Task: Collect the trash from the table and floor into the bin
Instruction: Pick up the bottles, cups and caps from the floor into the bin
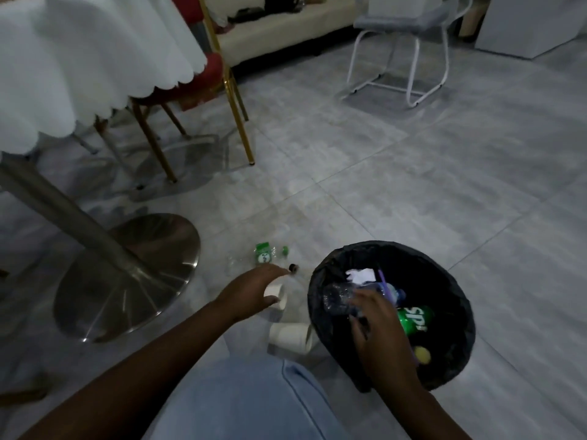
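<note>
A bin with a black liner stands on the floor at the right. It holds a green Sprite bottle, white paper and a purple straw. My right hand is over the bin, fingers curled on a crushed clear bottle. My left hand reaches out low over the floor, fingers stretched above a white paper cup. A second paper cup lies beside the bin. Just past my fingertips are a small dark cap and a clear bottle with a green label.
The table's steel pedestal base is close on the left, under a white cloth. A red chair with gold legs stands behind it. A grey chair on a white frame is at the far right. My knee in jeans is below.
</note>
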A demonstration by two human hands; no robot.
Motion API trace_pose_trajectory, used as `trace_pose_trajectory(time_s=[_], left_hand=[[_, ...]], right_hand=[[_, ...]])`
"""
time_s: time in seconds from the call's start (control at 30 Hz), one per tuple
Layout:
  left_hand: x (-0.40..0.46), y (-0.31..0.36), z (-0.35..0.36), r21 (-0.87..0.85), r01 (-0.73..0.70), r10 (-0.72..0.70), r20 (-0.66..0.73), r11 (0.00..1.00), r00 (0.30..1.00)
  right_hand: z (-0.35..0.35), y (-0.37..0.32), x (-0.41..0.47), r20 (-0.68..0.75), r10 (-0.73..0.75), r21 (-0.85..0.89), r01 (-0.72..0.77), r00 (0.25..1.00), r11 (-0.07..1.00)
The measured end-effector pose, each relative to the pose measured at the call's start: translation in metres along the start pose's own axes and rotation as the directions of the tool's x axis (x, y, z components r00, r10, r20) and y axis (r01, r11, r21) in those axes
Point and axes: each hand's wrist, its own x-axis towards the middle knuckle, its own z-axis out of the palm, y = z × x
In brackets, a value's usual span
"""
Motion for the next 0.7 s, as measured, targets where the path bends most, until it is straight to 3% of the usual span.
trace_pose_trajectory(time_s=[0.2,0.37,0.53,0.7], left_hand=[[-0.057,-0.06,0.027,-0.041,0.2,-0.202,-0.044,0.979,0.978],[-0.077,-0.101,0.06,-0.019,0.288,-0.288,-0.014,0.957,0.957],[-0.062,-0.125,0.091,-0.018,0.275,-0.275,0.031,0.961,0.961],[-0.031,-0.136,0.122,-0.018,0.212,-0.212,0.003,0.977,0.977]], right_hand=[[0.073,-0.027,-0.014,0.187,-0.056,0.139,0.03,0.981,0.99],[0.151,-0.006,-0.039,0.301,-0.129,0.176,0.078,0.945,0.981],[0.212,0.037,-0.053,0.435,-0.113,-0.043,0.146,0.893,0.988],[0.244,0.067,-0.059,0.547,0.09,-0.325,0.112,0.832,0.939]])
